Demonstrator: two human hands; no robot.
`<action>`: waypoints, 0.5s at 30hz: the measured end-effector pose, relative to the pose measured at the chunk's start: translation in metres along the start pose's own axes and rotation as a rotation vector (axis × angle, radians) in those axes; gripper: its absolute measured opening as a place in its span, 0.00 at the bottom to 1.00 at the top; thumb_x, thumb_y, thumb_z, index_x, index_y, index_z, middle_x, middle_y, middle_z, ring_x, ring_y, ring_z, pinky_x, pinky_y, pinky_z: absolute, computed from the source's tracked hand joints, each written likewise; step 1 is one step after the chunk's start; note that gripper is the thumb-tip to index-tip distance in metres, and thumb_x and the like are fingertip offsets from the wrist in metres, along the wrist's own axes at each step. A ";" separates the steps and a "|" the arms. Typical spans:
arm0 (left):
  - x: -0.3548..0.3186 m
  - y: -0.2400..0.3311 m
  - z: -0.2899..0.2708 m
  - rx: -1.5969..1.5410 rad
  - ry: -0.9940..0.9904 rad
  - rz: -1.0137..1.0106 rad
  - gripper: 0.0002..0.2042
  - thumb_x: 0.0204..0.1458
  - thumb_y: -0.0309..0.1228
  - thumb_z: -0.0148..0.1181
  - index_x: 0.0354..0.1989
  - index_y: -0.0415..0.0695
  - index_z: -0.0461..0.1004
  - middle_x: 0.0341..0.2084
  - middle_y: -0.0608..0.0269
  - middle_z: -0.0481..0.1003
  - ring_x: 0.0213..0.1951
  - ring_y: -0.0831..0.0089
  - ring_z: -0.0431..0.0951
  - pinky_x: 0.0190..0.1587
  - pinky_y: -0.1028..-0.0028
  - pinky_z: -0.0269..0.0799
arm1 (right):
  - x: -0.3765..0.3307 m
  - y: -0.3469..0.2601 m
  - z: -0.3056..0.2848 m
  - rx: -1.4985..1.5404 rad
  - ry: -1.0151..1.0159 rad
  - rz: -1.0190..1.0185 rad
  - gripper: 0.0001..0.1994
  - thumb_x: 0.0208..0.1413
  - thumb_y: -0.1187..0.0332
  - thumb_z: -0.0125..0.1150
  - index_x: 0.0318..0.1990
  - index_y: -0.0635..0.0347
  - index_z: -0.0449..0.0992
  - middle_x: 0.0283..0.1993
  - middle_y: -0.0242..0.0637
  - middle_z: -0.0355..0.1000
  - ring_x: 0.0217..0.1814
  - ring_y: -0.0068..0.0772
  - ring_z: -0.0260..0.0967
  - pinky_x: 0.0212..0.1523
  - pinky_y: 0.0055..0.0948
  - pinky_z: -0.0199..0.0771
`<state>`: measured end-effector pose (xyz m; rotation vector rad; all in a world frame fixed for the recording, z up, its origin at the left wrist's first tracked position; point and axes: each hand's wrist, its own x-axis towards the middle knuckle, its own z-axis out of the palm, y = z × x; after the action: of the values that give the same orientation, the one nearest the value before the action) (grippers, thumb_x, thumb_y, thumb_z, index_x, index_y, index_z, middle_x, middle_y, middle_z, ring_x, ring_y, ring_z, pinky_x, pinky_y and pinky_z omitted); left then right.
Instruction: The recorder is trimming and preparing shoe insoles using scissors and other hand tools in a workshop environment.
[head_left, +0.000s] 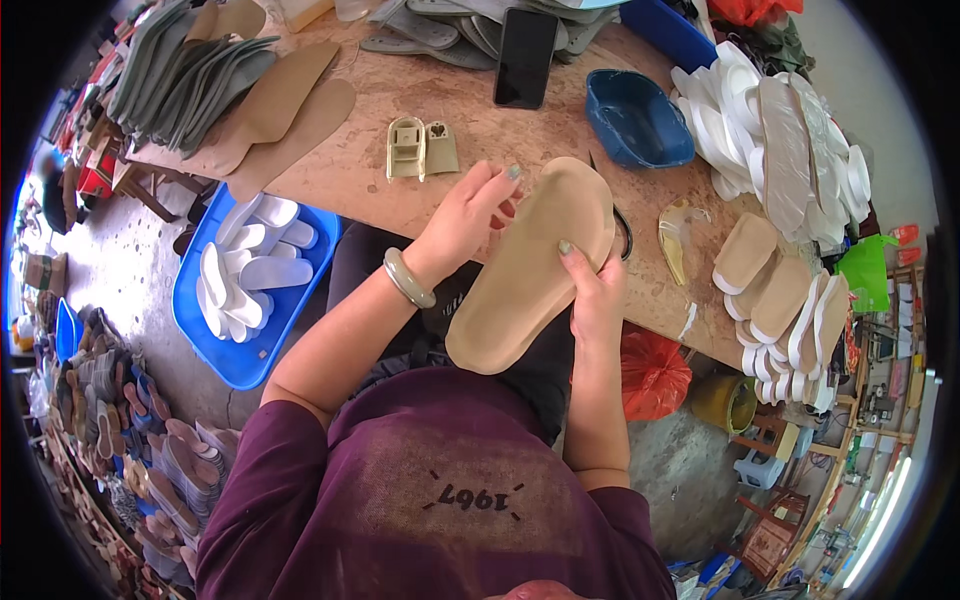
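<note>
My right hand [597,295] grips a tan shoe insole [530,270] by its right edge. The thumb lies on the top face, while the other fingers are hidden beneath. Tilted over my lap at the table's front edge, the insole has its broad end pointing away from me. Just left of its upper part is my left hand [470,215], fingers loosely bent and tips apart, with nothing visible in it. A black loop-shaped handle [626,235] shows from behind the insole. Beyond my left hand, a small cream-coloured two-part case [407,150] lies on the table.
A phone [525,58], a blue bin [637,118] and grey sole stacks [190,80] occupy the wooden table [330,185]. Tan-topped insoles [780,300] and white soles [740,120] are piled right. A blue tray [250,365] of white soles stands at left; a red bag [652,375] hangs below.
</note>
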<state>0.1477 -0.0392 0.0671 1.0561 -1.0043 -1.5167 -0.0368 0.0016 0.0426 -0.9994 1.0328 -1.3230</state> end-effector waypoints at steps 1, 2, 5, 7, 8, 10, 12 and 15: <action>-0.002 0.007 0.004 0.086 0.078 0.035 0.14 0.65 0.40 0.53 0.40 0.39 0.73 0.30 0.69 0.75 0.29 0.80 0.73 0.36 0.80 0.70 | -0.001 0.001 0.003 -0.005 0.002 0.005 0.24 0.58 0.72 0.64 0.61 0.68 0.65 0.56 0.41 0.72 0.55 0.27 0.70 0.57 0.27 0.70; 0.001 0.005 0.003 0.082 0.084 0.034 0.14 0.65 0.40 0.53 0.40 0.39 0.73 0.30 0.69 0.75 0.29 0.80 0.73 0.36 0.80 0.70 | -0.002 0.002 0.006 -0.008 -0.002 0.008 0.24 0.58 0.72 0.64 0.61 0.68 0.65 0.56 0.41 0.72 0.55 0.27 0.70 0.57 0.27 0.70; 0.014 -0.002 -0.001 0.618 -0.089 0.270 0.20 0.65 0.45 0.52 0.44 0.36 0.74 0.29 0.65 0.76 0.33 0.77 0.75 0.37 0.74 0.72 | -0.004 0.004 0.012 -0.024 0.004 -0.043 0.25 0.58 0.72 0.65 0.61 0.68 0.66 0.55 0.41 0.72 0.55 0.28 0.71 0.57 0.27 0.70; 0.016 -0.003 0.000 0.251 -0.099 0.023 0.20 0.65 0.45 0.53 0.45 0.37 0.76 0.32 0.65 0.78 0.34 0.79 0.76 0.37 0.72 0.72 | -0.007 0.002 0.015 0.043 -0.027 0.005 0.25 0.58 0.72 0.65 0.60 0.69 0.66 0.55 0.41 0.72 0.55 0.28 0.71 0.57 0.28 0.70; 0.015 -0.002 -0.005 0.249 -0.100 0.019 0.20 0.65 0.45 0.53 0.45 0.37 0.76 0.32 0.65 0.78 0.34 0.79 0.76 0.37 0.72 0.72 | -0.008 0.002 0.016 0.042 -0.025 0.009 0.25 0.58 0.72 0.65 0.60 0.69 0.66 0.55 0.41 0.72 0.55 0.28 0.71 0.57 0.28 0.70; 0.007 0.018 -0.011 -0.101 -0.274 -0.323 0.18 0.65 0.44 0.51 0.45 0.40 0.76 0.34 0.67 0.77 0.37 0.80 0.75 0.37 0.72 0.72 | -0.009 0.003 0.015 0.027 -0.018 -0.001 0.23 0.57 0.73 0.64 0.59 0.68 0.67 0.55 0.42 0.72 0.54 0.31 0.72 0.55 0.30 0.72; 0.018 0.007 -0.014 -0.146 -0.263 -0.285 0.18 0.65 0.45 0.51 0.45 0.41 0.77 0.36 0.68 0.77 0.39 0.81 0.75 0.38 0.73 0.72 | -0.007 0.003 0.012 0.079 -0.020 0.047 0.24 0.57 0.73 0.65 0.59 0.69 0.67 0.55 0.42 0.72 0.54 0.30 0.72 0.56 0.30 0.71; 0.019 0.006 -0.017 -0.170 -0.234 -0.306 0.20 0.65 0.47 0.50 0.48 0.42 0.76 0.41 0.67 0.76 0.42 0.81 0.74 0.42 0.74 0.72 | -0.002 0.002 0.008 0.117 -0.016 0.080 0.24 0.56 0.72 0.66 0.59 0.69 0.67 0.55 0.42 0.72 0.54 0.29 0.72 0.56 0.30 0.71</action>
<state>0.1629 -0.0605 0.0654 0.9580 -0.8786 -1.9757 -0.0283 0.0033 0.0425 -0.8715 0.9623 -1.2928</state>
